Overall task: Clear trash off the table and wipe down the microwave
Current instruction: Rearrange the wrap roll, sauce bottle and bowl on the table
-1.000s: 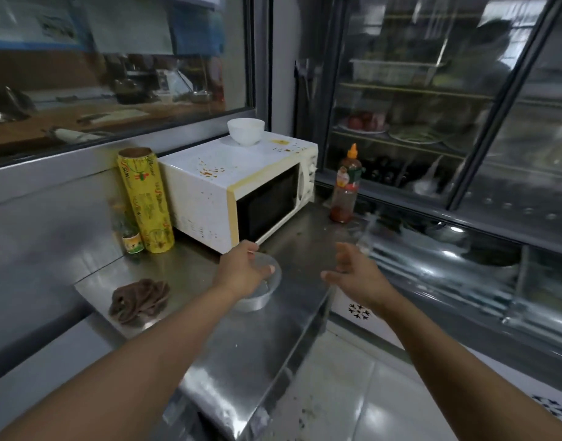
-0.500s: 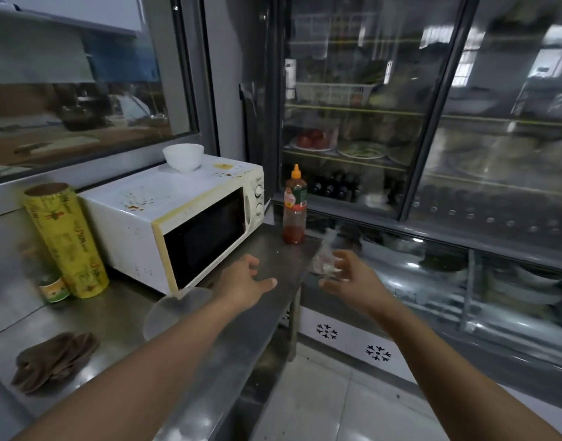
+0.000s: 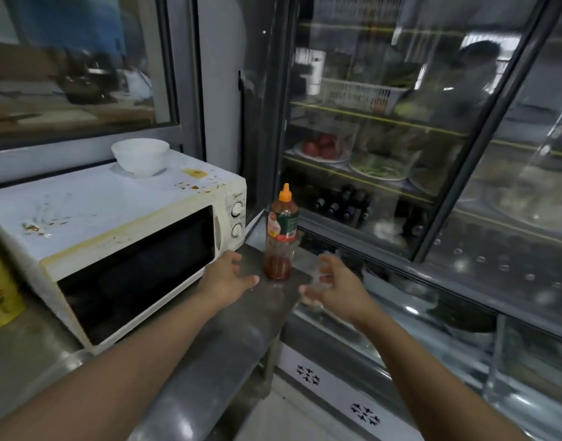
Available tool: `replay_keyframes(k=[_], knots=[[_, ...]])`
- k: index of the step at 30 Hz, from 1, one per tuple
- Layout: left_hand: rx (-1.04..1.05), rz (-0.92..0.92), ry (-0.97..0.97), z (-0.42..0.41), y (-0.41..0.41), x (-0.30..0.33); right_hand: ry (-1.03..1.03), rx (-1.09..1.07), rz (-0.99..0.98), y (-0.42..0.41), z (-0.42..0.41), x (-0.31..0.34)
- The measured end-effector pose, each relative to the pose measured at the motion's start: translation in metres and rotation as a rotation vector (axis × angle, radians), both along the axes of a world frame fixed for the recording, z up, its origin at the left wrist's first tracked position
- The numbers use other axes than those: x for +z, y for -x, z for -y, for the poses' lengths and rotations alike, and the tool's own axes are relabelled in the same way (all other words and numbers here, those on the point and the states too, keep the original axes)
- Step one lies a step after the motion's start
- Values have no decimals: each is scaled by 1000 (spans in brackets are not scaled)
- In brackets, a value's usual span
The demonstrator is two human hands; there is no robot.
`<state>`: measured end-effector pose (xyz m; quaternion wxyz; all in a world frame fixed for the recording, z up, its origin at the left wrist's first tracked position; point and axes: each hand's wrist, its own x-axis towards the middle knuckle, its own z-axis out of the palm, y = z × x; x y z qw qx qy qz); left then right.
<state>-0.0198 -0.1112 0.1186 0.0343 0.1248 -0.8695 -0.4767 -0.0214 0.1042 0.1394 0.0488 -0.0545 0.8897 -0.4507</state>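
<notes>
Hands are both reaching toward the table's [image 3: 241,319] far right corner: left hand [image 3: 226,279] relaxed, holding nothing; right hand [image 3: 333,283] pinching a clear plastic scrap [image 3: 321,276], blurry. Sauce bottle [image 3: 280,233] is standing at that corner beside the stained microwave [image 3: 114,224] — I'd be keeping clear of it, tips easily.

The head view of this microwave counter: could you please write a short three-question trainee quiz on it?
1. True or false: the bowl stands on top of the microwave.
2. What colour is the sauce bottle cap? A) orange B) blue C) black
3. Fill in: the left hand hovers in front of the microwave with its fingers ____.

Key: 1 true. 2 A. 3 spread and holding nothing. The right hand seems to pinch something clear, too blurred to name.
</notes>
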Motion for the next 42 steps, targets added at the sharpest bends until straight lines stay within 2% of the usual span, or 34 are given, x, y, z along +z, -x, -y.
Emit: replay_keyframes(k=[10, 17, 22, 28, 32, 38, 42], knots=[[143, 25, -44, 9, 61, -6, 46, 48, -3, 112, 16, -3], [311, 22, -21, 7, 97, -16, 190, 84, 3, 203, 23, -39], [421, 60, 64, -5, 115, -26, 190, 144, 2, 254, 34, -66], [517, 122, 10, -16, 122, -36, 302, 166, -57, 278, 46, -91], [558, 144, 56, -17, 123, -36, 302, 137, -83, 283, 51, -98], [588, 135, 95, -20, 121, -23, 265, 120, -99, 283, 52, -87], [597, 104, 95, -21, 120, -12, 283, 184, -139, 281, 52, -67]])
